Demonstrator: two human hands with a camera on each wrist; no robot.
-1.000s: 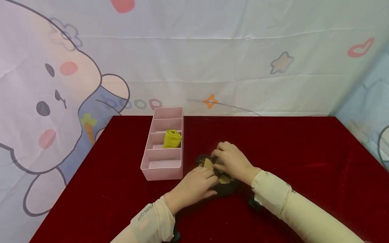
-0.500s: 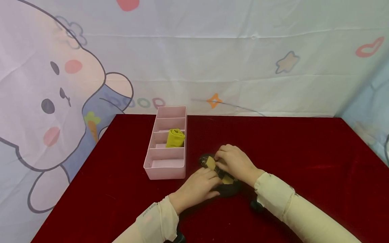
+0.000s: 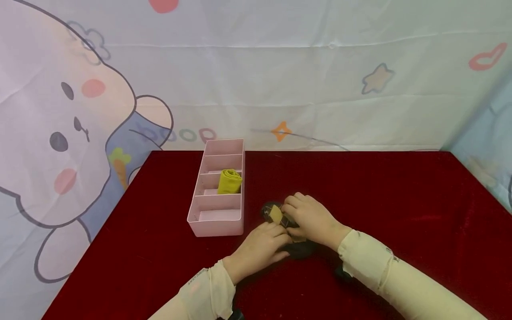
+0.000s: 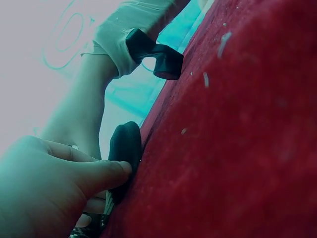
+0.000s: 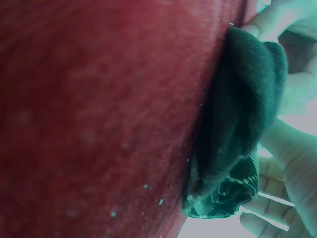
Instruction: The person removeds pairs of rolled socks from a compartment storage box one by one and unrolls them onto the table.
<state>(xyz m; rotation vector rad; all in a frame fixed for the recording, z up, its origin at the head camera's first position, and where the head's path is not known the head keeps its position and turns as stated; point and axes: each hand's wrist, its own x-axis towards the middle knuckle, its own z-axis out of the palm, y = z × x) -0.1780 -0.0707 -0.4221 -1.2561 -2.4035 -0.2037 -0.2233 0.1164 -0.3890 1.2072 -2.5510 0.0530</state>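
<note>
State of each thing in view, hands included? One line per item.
Dark patterned cloth: bunched, partly hidden.
Left hand: pinches that cloth between thumb and fingers.
Right hand: grips it too.
Yellow cloth: rolled, in the box's second-nearest compartment.
Pink box: upright, open-topped.
Red cover: spread flat, pale specks.
</note>
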